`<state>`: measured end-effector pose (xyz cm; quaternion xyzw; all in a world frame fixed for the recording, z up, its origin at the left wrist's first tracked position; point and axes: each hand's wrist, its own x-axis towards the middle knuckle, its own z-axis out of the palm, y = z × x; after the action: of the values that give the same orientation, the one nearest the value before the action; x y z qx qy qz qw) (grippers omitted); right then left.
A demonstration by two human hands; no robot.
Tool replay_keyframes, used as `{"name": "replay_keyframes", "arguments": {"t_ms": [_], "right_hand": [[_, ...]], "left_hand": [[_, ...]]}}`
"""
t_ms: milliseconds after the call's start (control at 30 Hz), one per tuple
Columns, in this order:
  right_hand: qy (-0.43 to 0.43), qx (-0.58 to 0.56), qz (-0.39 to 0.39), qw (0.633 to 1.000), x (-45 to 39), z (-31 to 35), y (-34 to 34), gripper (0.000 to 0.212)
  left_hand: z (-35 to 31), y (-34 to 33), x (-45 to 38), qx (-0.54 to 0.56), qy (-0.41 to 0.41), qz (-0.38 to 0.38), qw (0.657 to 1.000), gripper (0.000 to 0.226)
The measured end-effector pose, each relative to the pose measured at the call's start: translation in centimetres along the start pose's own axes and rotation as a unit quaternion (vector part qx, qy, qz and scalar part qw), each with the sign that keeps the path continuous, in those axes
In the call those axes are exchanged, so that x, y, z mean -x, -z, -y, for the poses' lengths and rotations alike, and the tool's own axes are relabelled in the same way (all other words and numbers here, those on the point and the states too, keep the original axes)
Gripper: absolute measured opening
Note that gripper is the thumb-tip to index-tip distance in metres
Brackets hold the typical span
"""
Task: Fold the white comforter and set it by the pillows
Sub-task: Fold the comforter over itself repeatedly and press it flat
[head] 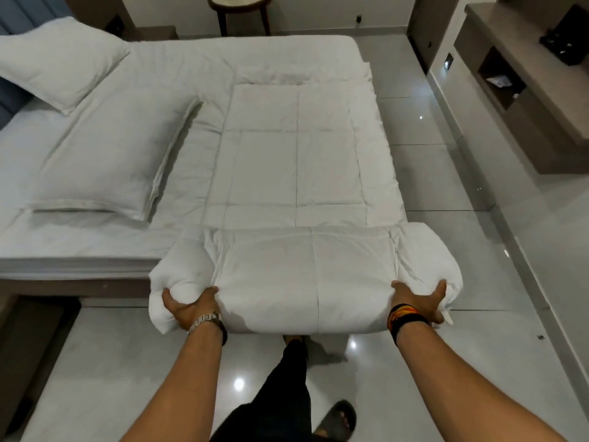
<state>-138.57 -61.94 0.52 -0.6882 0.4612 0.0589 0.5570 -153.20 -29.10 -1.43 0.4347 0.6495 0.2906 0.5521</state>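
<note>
On the bed (95, 240), we're mid-fold: left hand (188, 309) and right hand (417, 301) each clamp the white comforter's (296, 173) near edge; next, carry it over toward the pillows (105, 161)

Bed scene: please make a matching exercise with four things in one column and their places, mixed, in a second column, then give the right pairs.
Things:
1. comforter
2. left hand
3. stool
4. far pillow

Places:
A. on the floor beyond the bed
B. grips the near left corner of the fold
C. at the upper left of the bed
D. spread along the right side of the bed, near end lifted

Pairs: 1-D, 2-B, 3-A, 4-C
</note>
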Motion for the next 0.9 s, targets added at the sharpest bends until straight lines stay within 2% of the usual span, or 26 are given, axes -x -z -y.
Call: {"name": "replay_keyframes", "arguments": {"t_ms": [133, 267, 367, 467, 533, 600, 667, 800, 900], "right_hand": [[0.077, 0.0, 0.019, 0.997, -0.3, 4.3, -1.4, 0.104], [0.246, -0.023, 0.046, 0.968, -1.9, 10.0, -4.7, 0.103], [0.379, 0.042, 0.08, 0.921, -3.5, 12.4, -7.4, 0.094], [0.487, 0.234, 0.073, 0.838, -6.7, 13.6, -10.9, 0.079], [0.486, 0.354, 0.074, 0.796, -9.5, 14.9, -14.1, 0.073], [0.481, 0.423, 0.079, 0.764, -12.6, 16.7, -18.0, 0.073], [0.48, 0.466, 0.084, 0.738, -15.5, 19.0, -22.3, 0.076], [0.476, 0.524, 0.085, 0.701, -21.1, 22.9, -30.9, 0.082], [0.459, 0.566, 0.079, 0.68, -24.7, 22.2, -35.8, 0.084]], "left_hand": [[-4.2, -2.3, 0.3, 0.013, -0.031, 0.031, 0.999, 0.111], [-9.6, -7.6, -0.3, 0.069, -0.123, 0.089, 0.986, 0.1], [-12.1, -11.9, -1.4, 0.03, -0.192, 0.125, 0.973, 0.086], [-12.6, -16.6, -3.3, -0.043, -0.251, 0.198, 0.947, 0.075], [-12.6, -20.6, -6.0, -0.149, -0.278, 0.208, 0.926, 0.07], [-12.3, -25.0, -9.5, -0.316, -0.304, 0.192, 0.878, 0.066], [-11.9, -28.8, -13.3, -0.43, -0.315, 0.18, 0.827, 0.063], [-10.4, -35.3, -19.7, -0.518, -0.321, 0.183, 0.771, 0.067], [-8.9, -39.3, -22.8, -0.564, -0.308, 0.186, 0.743, 0.066]]}}
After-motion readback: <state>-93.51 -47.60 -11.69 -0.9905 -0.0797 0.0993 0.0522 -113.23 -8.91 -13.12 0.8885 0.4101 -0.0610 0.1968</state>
